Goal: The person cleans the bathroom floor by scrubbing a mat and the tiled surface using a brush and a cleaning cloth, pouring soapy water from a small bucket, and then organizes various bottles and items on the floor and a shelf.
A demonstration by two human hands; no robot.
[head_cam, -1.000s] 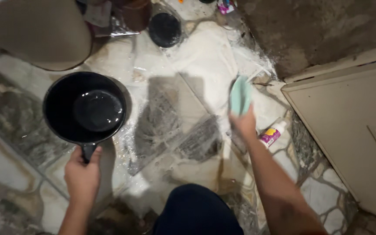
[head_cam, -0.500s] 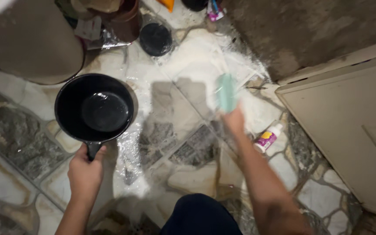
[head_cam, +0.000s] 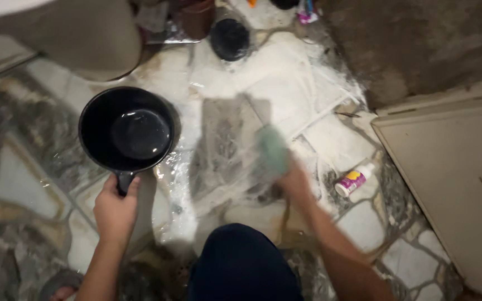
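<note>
My left hand [head_cam: 115, 209] grips the short handle of a black pan [head_cam: 126, 129] held level over the wet stone floor. The pan's inside looks wet and holds nothing else. My right hand [head_cam: 292, 184] holds a pale green sponge [head_cam: 273, 149], blurred by motion, over the soapy middle of the floor, to the right of the pan. My dark-clad knee [head_cam: 244, 262] shows at the bottom centre.
A small white and purple bottle [head_cam: 355, 180] lies on the floor right of my right hand. A black round lid [head_cam: 230, 39] lies at the top. A large tan vessel [head_cam: 79, 33] stands top left. A beige door [head_cam: 447, 184] fills the right.
My right hand has brought the sponge down and to the left, closer to the pan. The pan has shifted slightly right in view; my left hand keeps its grip.
</note>
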